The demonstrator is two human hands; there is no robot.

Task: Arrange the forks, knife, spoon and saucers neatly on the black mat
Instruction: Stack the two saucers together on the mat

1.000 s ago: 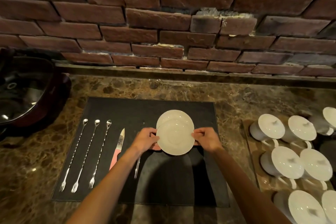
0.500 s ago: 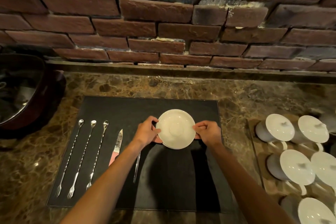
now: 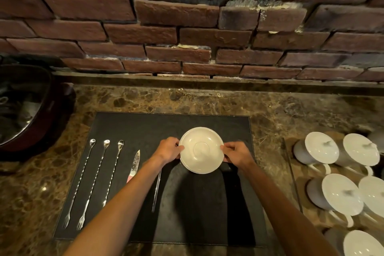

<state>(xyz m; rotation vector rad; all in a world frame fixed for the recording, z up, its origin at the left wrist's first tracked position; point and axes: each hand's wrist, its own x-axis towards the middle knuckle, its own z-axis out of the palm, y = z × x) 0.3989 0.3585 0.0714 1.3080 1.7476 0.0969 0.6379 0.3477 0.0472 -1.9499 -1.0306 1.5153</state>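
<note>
Nearest the counter's front edge, three long forks (image 3: 91,183) lie side by side along the black mat's (image 3: 145,127) left edge, then a knife (image 3: 134,165) and a thin spoon handle (image 3: 156,190). Mid-mat, the left hand (image 3: 168,149) and right hand (image 3: 235,153) pinch opposite rims of the stacked saucers (image 3: 201,149). Lidded white cups (image 3: 320,147) crowd the counter's right edge.

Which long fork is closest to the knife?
The rightmost fork of the three. It lies right beside the knife; the other two lie farther left on the mat.
</note>
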